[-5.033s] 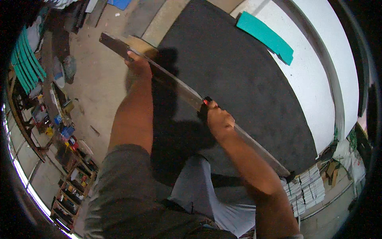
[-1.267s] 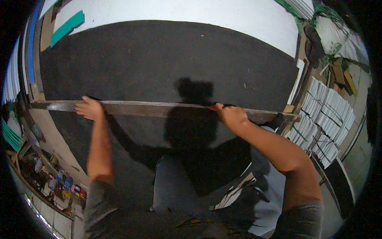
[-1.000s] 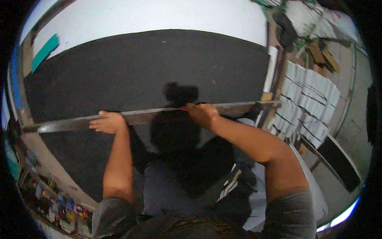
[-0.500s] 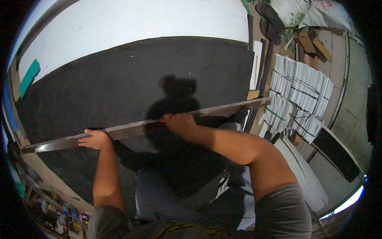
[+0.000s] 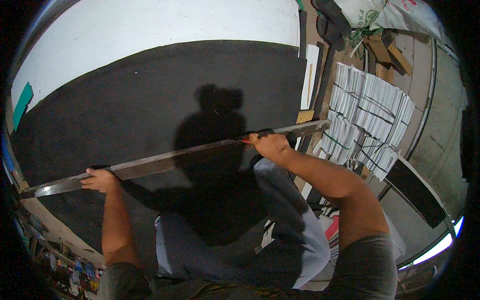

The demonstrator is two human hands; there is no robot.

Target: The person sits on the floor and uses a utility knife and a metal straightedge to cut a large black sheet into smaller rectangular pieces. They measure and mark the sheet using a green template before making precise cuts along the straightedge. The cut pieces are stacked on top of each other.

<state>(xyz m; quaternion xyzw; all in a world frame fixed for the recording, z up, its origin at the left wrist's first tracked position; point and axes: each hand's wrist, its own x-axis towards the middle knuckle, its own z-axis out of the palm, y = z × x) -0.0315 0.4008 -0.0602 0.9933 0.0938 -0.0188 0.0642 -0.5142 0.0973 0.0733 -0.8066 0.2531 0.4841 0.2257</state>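
Room light: dim, falling from above and behind the camera
Black sheet (image 5: 120,95): dark, with a clear shadow (image 5: 212,125) of head, shoulders and arms across it
White sheet (image 5: 175,22): brightest broad surface, pale in detail
Long bar (image 5: 150,165): small glare spot near its left end
Gap at lower right (image 5: 439,252): blown out to white, blue along its edge
Clutter at lower left (image 5: 72,276): dim, grainy, too soft to make out
Picture rim: black corners, straight edges bowed by fisheye
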